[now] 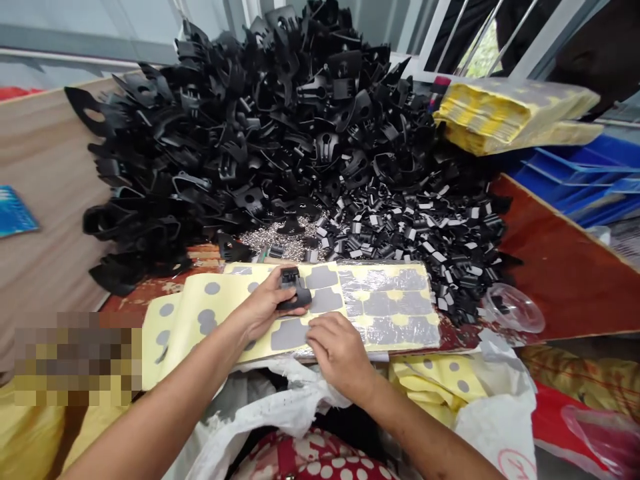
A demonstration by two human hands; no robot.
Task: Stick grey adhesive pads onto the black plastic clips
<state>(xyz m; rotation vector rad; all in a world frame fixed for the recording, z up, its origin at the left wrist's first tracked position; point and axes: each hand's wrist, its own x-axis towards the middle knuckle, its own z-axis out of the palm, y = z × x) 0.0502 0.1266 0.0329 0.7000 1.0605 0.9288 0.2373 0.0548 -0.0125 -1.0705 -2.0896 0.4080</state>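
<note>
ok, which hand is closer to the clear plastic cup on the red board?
Right. The right hand rests on the yellow sticker sheet, left of the cup. The left hand, holding a black clip, is farther left still.

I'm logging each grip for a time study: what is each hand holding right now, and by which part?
The left hand pinches a black clip by its left side. The right hand holds nothing; its fingertips rest on the pad sheet.

both forearms bare, no sleeves; left hand [260, 307], right hand [340, 350] without gloves, rings, watch.
</note>
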